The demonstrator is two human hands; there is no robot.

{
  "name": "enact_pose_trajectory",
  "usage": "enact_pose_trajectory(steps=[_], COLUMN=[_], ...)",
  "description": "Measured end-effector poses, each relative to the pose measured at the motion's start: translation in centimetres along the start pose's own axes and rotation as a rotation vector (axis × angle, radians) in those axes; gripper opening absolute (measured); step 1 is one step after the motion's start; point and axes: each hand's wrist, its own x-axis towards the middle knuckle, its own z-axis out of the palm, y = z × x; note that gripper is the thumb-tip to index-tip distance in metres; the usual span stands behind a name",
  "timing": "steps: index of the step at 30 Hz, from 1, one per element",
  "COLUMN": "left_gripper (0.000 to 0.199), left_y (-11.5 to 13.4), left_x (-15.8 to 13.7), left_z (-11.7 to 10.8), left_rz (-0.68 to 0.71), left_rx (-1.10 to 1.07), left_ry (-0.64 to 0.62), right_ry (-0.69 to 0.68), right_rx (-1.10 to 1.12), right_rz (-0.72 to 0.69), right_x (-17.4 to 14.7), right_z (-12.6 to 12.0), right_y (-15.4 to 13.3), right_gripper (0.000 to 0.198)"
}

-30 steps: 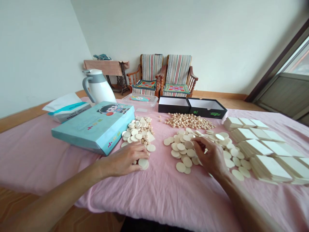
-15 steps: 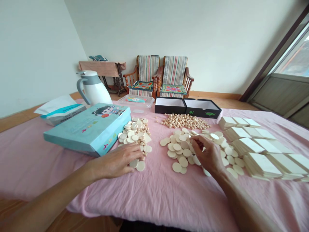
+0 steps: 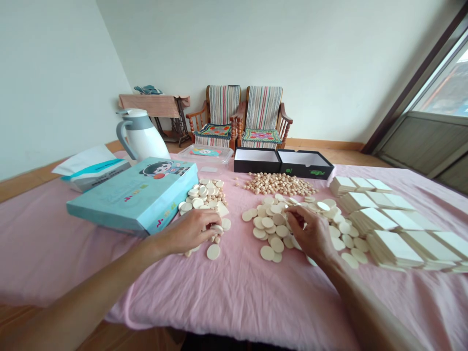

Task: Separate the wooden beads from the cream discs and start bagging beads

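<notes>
My left hand is over the near part of a mixed pile of round wooden discs and small wooden beads. Its thumb and fingers are closed on a pale wooden disc. One loose disc lies on the cloth just below these fingers. Over the larger heap of discs, my right hand is bent downward with thumb and fingertips pinched together. What sits between those fingertips, if anything, is too small to name.
A light blue box borders the left pile. Behind the large heap lie many small wooden beads and black open boxes. Stacks of square wooden tiles stand at right. A white jug and a tissue pack are back left.
My left hand has shifted slightly up and now grips a disc at its fingertips. A disc it was beside is no longer in its place. My right hand has hardly moved.
</notes>
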Motion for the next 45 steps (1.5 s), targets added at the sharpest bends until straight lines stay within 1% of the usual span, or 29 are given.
enact_pose_trajectory(steps=[3, 5, 7, 9, 11, 12, 15, 17, 18, 20, 23, 27, 33, 36, 38, 41, 43, 45], left_gripper=[0.014, 0.017, 0.024, 0.031, 0.027, 0.023, 0.019, 0.018, 0.017, 0.015, 0.016, 0.016, 0.019, 0.024, 0.027, 0.031, 0.030, 0.022], left_y=[0.3, 0.5, 0.8, 0.9, 0.9, 0.9, 0.9, 1.1, 1.3, 1.6, 1.9, 1.8, 2.0, 2.2, 2.4, 2.3, 1.7, 0.4], left_x=[2.6, 4.4, 5.7, 6.1, 5.5, 4.8, 1.9, -0.1, -0.9, -2.2, -2.9, -2.7, -1.6, -0.1, 1.2, 3.0, 4.0, 4.7], left_z=[1.5, 2.7, 3.5, 3.7, 3.0, 2.4, 0.5, -0.3, -0.5, -0.4, 0.3, 1.0, 0.8, 1.2, 1.8, 2.6, 2.6, 2.2], left_rz=[-0.078, -0.100, -0.113, -0.134, -0.136, -0.123, -0.049, -0.035, -0.039, -0.049, -0.030, 0.010, 0.020, 0.032, 0.031, 0.033, 0.047, 0.026], left_rx=[-0.125, -0.256, -0.384, -0.418, -0.350, -0.298, -0.139, -0.065, -0.036, 0.004, 0.040, 0.056, 0.101, 0.101, 0.082, -0.003, -0.041, -0.003], left_ry=[0.093, 0.109, 0.123, 0.136, 0.101, 0.057, -0.117, -0.186, -0.201, -0.205, -0.180, -0.180, -0.192, -0.143, -0.075, 0.021, 0.084, 0.142], right_ry=[-0.007, -0.003, 0.012, 0.025, 0.025, 0.022, 0.013, -0.003, -0.014, -0.032, -0.038, -0.024, -0.014, -0.009, 0.000, 0.021, 0.025, 0.022], right_rx=[-0.002, -0.004, -0.006, -0.010, -0.018, -0.022, -0.024, -0.022, -0.023, -0.022, -0.020, -0.030, -0.026, -0.020, -0.015, -0.016, -0.019, -0.019], right_rz=[-0.014, -0.009, 0.001, 0.003, -0.005, -0.013, -0.036, -0.045, -0.049, -0.059, -0.065, -0.050, -0.031, -0.039, -0.043, -0.046, -0.048, -0.047], right_x=[0.0, -0.1, 0.0, 0.0, 0.1, 0.1, 0.1, 0.0, -0.1, -0.1, -0.2, -0.2, -0.2, -0.2, -0.1, -0.1, 0.0, 0.0], right_z=[-0.1, -0.2, -0.4, -0.5, -0.5, -0.5, -0.4, -0.2, -0.1, 0.1, 0.3, 0.2, -0.1, -0.2, -0.3, -0.4, -0.4, -0.4], right_y=[0.0, 0.1, 0.2, 0.4, 0.4, 0.4, 0.2, 0.1, 0.0, 0.0, 0.0, 0.1, -0.1, -0.1, -0.1, -0.1, 0.0, 0.0], right_gripper=[0.016, 0.016, 0.016, 0.017, 0.017, 0.016, 0.016, 0.016, 0.016, 0.016, 0.017, 0.016, 0.018, 0.018, 0.018, 0.018, 0.017, 0.015])
